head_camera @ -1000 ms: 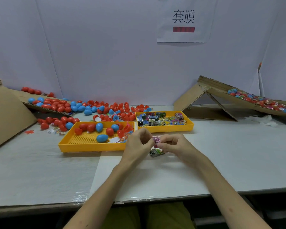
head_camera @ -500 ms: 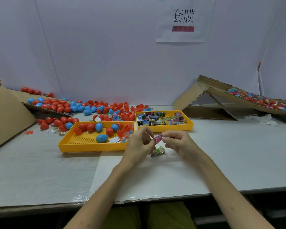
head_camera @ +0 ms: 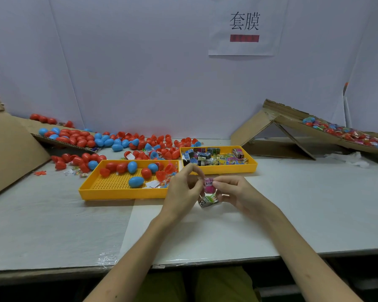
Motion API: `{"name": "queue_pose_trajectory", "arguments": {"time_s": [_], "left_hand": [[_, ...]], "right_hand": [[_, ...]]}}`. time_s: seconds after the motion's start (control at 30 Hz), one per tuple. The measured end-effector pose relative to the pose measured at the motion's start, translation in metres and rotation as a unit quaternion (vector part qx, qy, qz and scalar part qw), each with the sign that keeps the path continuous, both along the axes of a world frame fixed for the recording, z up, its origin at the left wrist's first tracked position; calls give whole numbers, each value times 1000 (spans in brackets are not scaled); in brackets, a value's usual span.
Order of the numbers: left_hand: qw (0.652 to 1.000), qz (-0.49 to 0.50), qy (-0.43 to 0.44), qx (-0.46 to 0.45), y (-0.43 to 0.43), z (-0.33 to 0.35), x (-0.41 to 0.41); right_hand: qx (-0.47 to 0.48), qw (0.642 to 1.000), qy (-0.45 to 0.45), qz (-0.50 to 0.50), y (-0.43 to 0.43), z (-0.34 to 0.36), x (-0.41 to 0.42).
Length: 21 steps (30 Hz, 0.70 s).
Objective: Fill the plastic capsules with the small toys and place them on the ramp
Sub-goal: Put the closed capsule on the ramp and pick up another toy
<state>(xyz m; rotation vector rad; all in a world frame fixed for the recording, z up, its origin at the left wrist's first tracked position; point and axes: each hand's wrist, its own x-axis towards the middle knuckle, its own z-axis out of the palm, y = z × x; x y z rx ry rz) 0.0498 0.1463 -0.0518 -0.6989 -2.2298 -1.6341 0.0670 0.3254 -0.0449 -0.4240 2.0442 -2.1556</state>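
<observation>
So, mid-batch: right hand [head_camera: 236, 190] pinches small pink wrapped toy [head_camera: 209, 184] above the table; left hand [head_camera: 182, 189] curled beside it, grip unclear. Brown cardboard ramp [head_camera: 289, 123] holds some filled ones; many red and blue plastic egg capsules [head_camera: 136, 182] remain.

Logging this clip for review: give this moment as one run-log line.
right hand: pinches pink packet | left hand: curled beside it, contact unclear | green packet: below pink one

Glossy plastic capsules [head_camera: 136, 182], perforated yellow plastic tray [head_camera: 118, 192], rough corrugated cardboard ramp [head_camera: 292, 125], shiny printed toy packets [head_camera: 218, 159]
</observation>
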Motion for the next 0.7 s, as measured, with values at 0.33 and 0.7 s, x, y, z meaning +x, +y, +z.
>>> {"name": "queue_pose_trajectory", "arguments": {"time_s": [0.33, 0.7], "left_hand": [[998, 8, 50, -26, -2, 0, 1], [972, 207, 111, 3, -23, 19, -4]], "right_hand": [[-35, 999, -9, -23, -1, 4, 2], [-43, 996, -34, -68, 0, 6, 2]]}}
